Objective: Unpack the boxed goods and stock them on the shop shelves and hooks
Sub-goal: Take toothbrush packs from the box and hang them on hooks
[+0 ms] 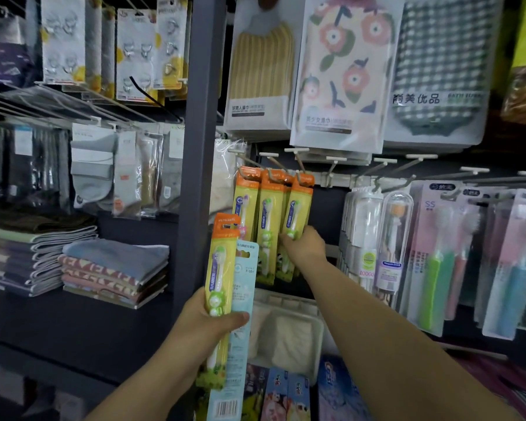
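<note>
Right hand [304,247] is out at the peg row, fingers curled onto the lower part of the rightmost hanging kids' toothbrush pack [296,208]; looks like a pinch on the card edge, but the fingertips are hidden behind the pack so can't confirm. That pack sits on an orange-topped hook [299,165] next to two more of the same yellow/orange blister cards [268,214]

Left hand [213,323] grips a small stack held upright below and left of the pegs: one yellow kids' toothbrush pack in front [220,268], a light-blue carded pack [240,329] behind it, thumb wrapped across the front

Further out: adult toothbrush packs [431,253] on pegs to the right, towel packs [340,71] above, folded towels [116,268] and socks [94,174] on the left bay, toothpaste boxes [286,393] below. No carton in view

Step, my read: hanging stock, right hand seating or straightening the last pack on its peg. Remaining stock is the two in the left hand

Next move likely needs: right hand frees up, takes the yellow pack from the left stack, lines the card's hang slot up with a matching peg tip and slides it back. The blue pack is a different item, so probably a different peg
</note>
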`<action>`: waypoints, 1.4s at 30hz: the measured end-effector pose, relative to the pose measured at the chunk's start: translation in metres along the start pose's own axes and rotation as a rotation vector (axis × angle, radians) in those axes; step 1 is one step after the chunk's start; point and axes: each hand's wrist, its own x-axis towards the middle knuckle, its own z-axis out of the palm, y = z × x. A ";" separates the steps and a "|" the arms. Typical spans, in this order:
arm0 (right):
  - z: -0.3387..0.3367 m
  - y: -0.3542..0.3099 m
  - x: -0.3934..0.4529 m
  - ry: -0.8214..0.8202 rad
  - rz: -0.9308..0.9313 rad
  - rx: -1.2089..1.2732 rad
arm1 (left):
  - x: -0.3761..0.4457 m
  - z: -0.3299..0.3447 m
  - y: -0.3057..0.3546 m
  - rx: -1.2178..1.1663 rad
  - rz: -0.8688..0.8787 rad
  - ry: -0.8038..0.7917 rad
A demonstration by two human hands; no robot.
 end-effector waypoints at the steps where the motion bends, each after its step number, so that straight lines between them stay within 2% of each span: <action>1: 0.001 0.000 0.002 0.004 -0.012 -0.017 | 0.000 -0.002 0.000 0.003 -0.004 0.002; 7: -0.007 0.007 -0.017 0.095 -0.133 0.115 | -0.002 -0.008 -0.005 0.019 -0.020 -0.011; 10: -0.017 0.002 -0.030 0.056 -0.234 0.088 | -0.002 -0.005 -0.006 0.011 -0.026 -0.007; 14: -0.025 -0.005 -0.044 -0.002 -0.273 0.111 | 0.000 -0.001 -0.007 -0.012 -0.037 0.004; 16: -0.029 -0.004 -0.046 -0.008 -0.289 0.001 | 0.001 0.001 -0.008 -0.021 -0.045 0.008; 18: -0.037 -0.006 -0.041 -0.016 -0.272 -0.211 | 0.000 0.003 -0.010 -0.022 -0.052 0.003; 21: -0.046 -0.016 -0.026 -0.139 -0.151 -0.501 | 0.000 0.004 -0.011 -0.025 -0.060 -0.005; 23: -0.047 -0.020 -0.023 -0.223 -0.116 -0.562 | 0.000 0.005 -0.011 -0.033 -0.063 -0.005; 25: -0.044 -0.016 -0.027 -0.166 -0.153 -0.479 | 0.000 0.006 -0.011 -0.038 -0.065 -0.005; 29: -0.031 0.006 -0.050 0.081 -0.201 -0.152 | -0.003 0.005 -0.010 -0.024 -0.058 -0.013; 37: -0.023 0.031 -0.038 0.141 -0.056 0.297 | -0.004 0.006 -0.008 -0.011 -0.039 -0.031; 42: -0.021 0.023 -0.022 0.187 -0.065 0.382 | -0.001 0.007 -0.011 -0.030 -0.053 -0.029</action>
